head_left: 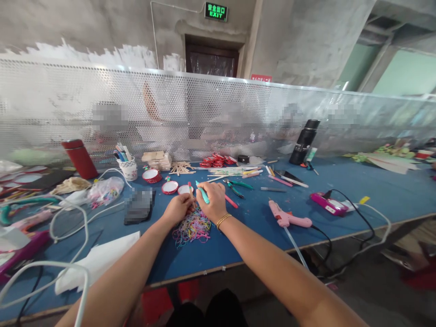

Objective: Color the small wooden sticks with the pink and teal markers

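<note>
My right hand [214, 201] is closed around a teal stick [203, 192] that points up and to the left. My left hand [178, 208] sits just beside it with its fingers pinched together at a red stick [190, 188]. Both hands hover over a heap of small coloured rubber bands [192, 228] on the blue table [259, 227]. A gold bracelet [223, 220] circles my right wrist.
A pink glue gun [288, 220] lies to the right with its cable. Pliers [235, 186], red-rimmed lids [169, 186], wooden sticks [180, 168], a cup of pens [126, 165], a red flask [80, 158] and a black bottle [304, 141] stand further back. White paper [97, 261] and cables lie left. People sit behind the perforated screen [204, 113].
</note>
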The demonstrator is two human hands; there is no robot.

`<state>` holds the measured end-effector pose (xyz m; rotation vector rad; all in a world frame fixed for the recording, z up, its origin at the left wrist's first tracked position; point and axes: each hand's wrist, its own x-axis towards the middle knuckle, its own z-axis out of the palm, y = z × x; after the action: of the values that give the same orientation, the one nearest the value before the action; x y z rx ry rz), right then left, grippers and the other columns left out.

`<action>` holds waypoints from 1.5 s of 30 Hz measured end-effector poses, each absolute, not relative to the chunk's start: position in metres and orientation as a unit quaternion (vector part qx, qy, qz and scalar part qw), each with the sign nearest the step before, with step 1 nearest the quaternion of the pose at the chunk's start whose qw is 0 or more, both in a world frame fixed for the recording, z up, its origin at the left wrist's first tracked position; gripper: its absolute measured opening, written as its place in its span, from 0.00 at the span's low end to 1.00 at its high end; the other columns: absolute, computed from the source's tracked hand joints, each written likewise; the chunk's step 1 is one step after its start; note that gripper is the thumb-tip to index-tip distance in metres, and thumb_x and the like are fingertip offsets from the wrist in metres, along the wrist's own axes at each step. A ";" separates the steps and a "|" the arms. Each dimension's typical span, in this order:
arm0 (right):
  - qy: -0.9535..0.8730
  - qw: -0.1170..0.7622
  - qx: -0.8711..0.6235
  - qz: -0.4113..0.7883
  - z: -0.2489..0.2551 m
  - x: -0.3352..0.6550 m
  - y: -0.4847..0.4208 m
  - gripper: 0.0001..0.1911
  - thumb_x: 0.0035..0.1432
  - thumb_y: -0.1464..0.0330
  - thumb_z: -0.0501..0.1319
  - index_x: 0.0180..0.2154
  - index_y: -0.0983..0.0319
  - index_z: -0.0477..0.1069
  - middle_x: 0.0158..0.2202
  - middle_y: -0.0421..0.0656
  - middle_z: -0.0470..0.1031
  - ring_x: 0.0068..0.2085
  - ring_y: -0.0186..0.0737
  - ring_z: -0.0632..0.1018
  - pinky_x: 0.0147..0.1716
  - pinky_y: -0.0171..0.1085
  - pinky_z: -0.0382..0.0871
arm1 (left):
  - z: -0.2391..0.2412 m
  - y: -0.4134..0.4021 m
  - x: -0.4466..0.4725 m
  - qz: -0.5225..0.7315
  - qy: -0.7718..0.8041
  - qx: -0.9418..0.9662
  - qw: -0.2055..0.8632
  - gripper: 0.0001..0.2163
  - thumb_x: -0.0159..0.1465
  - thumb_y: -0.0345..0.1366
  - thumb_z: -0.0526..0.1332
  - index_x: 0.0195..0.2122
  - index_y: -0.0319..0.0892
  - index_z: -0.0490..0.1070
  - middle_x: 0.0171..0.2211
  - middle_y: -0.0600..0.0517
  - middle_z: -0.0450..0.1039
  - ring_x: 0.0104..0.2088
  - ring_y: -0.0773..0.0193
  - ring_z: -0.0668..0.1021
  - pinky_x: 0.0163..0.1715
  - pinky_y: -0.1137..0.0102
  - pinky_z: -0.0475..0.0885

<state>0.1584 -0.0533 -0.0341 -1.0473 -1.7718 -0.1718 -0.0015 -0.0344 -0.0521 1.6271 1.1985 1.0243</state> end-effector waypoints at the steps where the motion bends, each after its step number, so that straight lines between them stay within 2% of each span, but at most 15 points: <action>1: -0.737 0.510 -0.438 -0.075 -0.034 0.159 -0.053 0.05 0.64 0.65 0.56 0.40 0.57 0.70 0.36 0.41 0.76 0.41 0.41 0.74 0.49 0.41 0.53 | -0.052 -0.034 -0.002 0.408 0.476 0.654 0.424 0.15 0.56 0.49 0.62 0.27 0.42 0.69 0.22 0.54 0.73 0.21 0.68 0.72 0.23 0.74 0.66; 5: -0.731 0.513 -0.442 -0.083 -0.037 0.160 -0.050 0.07 0.62 0.64 0.58 0.42 0.58 0.69 0.36 0.43 0.76 0.42 0.43 0.74 0.49 0.42 0.53 | -0.052 -0.033 -0.001 0.407 0.479 0.658 0.415 0.15 0.55 0.49 0.63 0.26 0.42 0.68 0.21 0.54 0.72 0.21 0.68 0.72 0.23 0.74 0.67; 12: -0.723 0.542 -0.424 -0.060 -0.040 0.158 -0.050 0.02 0.60 0.68 0.57 0.34 0.59 0.66 0.31 0.40 0.75 0.37 0.39 0.75 0.48 0.41 0.54 | -0.052 -0.035 -0.002 0.405 0.479 0.658 0.416 0.14 0.56 0.48 0.63 0.24 0.42 0.67 0.21 0.54 0.73 0.21 0.68 0.73 0.22 0.74 0.66; 19: -0.721 0.552 -0.416 -0.050 -0.037 0.155 -0.054 0.02 0.58 0.69 0.58 0.35 0.60 0.65 0.30 0.39 0.74 0.34 0.39 0.74 0.46 0.41 0.55 | -0.053 -0.035 -0.005 0.414 0.486 0.642 0.425 0.15 0.55 0.48 0.63 0.25 0.42 0.67 0.20 0.55 0.71 0.20 0.68 0.73 0.21 0.74 0.65; 35: -0.715 0.558 -0.414 -0.079 -0.038 0.157 -0.050 0.07 0.61 0.68 0.57 0.30 0.59 0.64 0.26 0.37 0.71 0.32 0.36 0.72 0.46 0.40 0.54 | -0.052 -0.038 -0.004 0.401 0.502 0.659 0.392 0.13 0.56 0.46 0.62 0.25 0.41 0.67 0.21 0.54 0.72 0.22 0.67 0.75 0.23 0.74 0.69; 45: -0.718 0.553 -0.416 -0.082 -0.039 0.155 -0.050 0.05 0.58 0.69 0.58 0.30 0.59 0.64 0.26 0.38 0.71 0.33 0.38 0.72 0.46 0.40 0.55 | -0.046 -0.042 -0.002 0.393 0.506 0.668 0.379 0.13 0.57 0.46 0.62 0.24 0.42 0.67 0.19 0.54 0.71 0.21 0.66 0.74 0.22 0.73 0.68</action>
<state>0.1545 -0.0495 -0.0392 -0.9829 -1.6967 -0.1951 -0.0024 -0.0419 -0.0458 1.7074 1.2930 1.0037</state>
